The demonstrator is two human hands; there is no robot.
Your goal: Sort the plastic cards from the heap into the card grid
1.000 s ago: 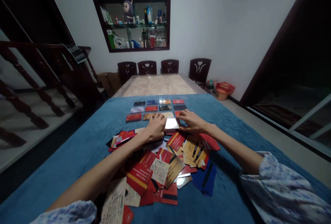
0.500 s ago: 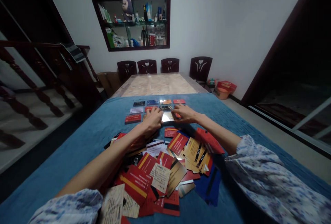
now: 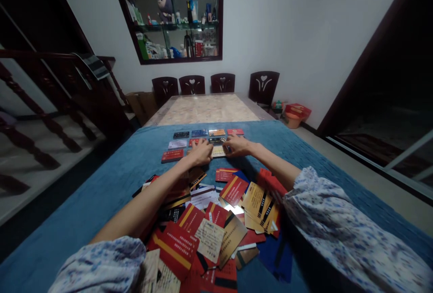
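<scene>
Both hands meet at a pale yellowish card in the front row of neatly laid cards. My left hand is closed, its curled fingers at the card's left edge. From the other side, my right hand presses bent fingers against the right edge. How many cards lie under the pale one, I cannot tell. Just behind it is a black card. A red card stack and a lilac one lie left of my left hand. Below my forearms spreads a loose heap of cards, with a red card on top.
A blue cloth covers the near part of the table. The back row holds dark, blue, orange and red cards. Beyond stand several dark chairs, and a wall cabinet holds bottles and a plush toy.
The view has shifted slightly. My right hand has edged a little left, and the pale card's bright glare has faded so its print shows. Both hands stay at the same card.
</scene>
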